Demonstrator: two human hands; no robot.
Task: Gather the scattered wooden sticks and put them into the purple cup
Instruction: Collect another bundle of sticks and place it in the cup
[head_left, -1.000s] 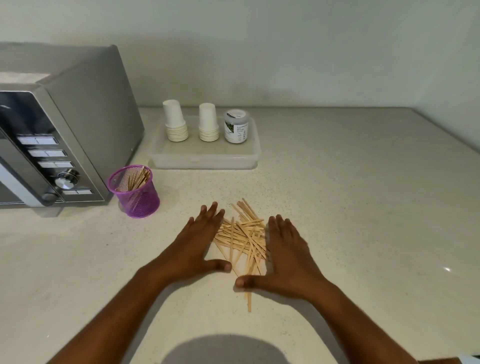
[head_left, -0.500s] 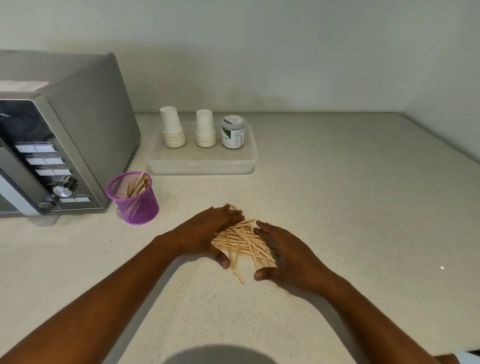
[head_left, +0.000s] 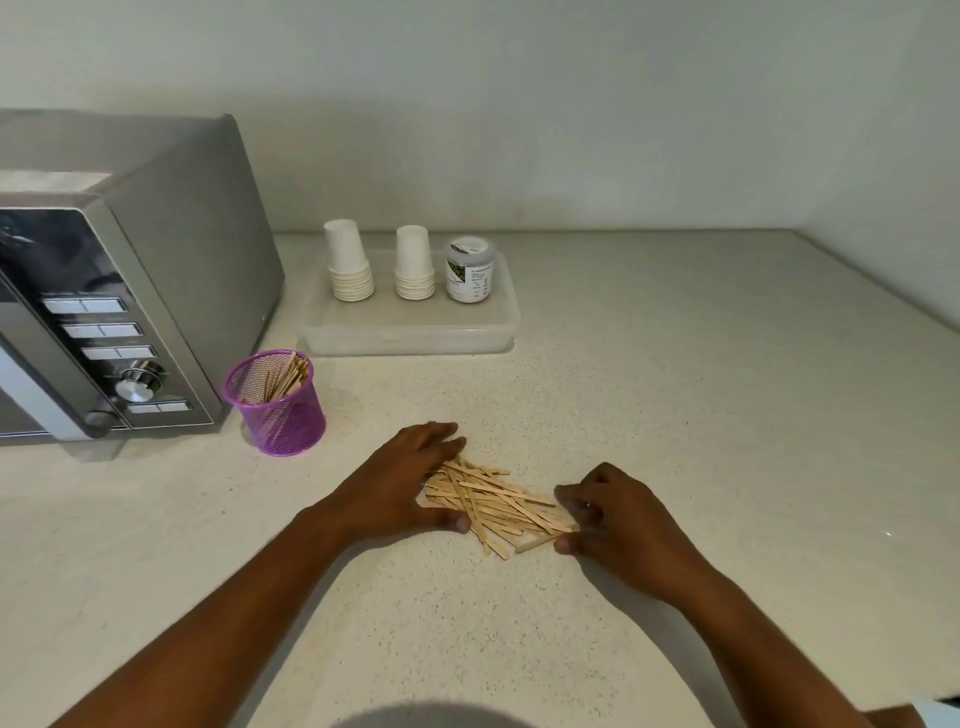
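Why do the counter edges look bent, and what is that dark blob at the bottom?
Head view: the wide-angle lens bows the microwave and the counter edges; the blob is a soft shadow, probably the wearer's own; light is even, with one small glint on the right; the right hand looks slightly blurred at its fingertips; the sticks stay sharp.

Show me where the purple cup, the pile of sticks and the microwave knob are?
purple cup (head_left: 283, 423): head view, mesh side wall.
pile of sticks (head_left: 493, 499): head view, middle of pile.
microwave knob (head_left: 136, 385): head view, knob face.

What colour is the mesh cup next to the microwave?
Purple, seen in the head view: the cup is see-through wire mesh.
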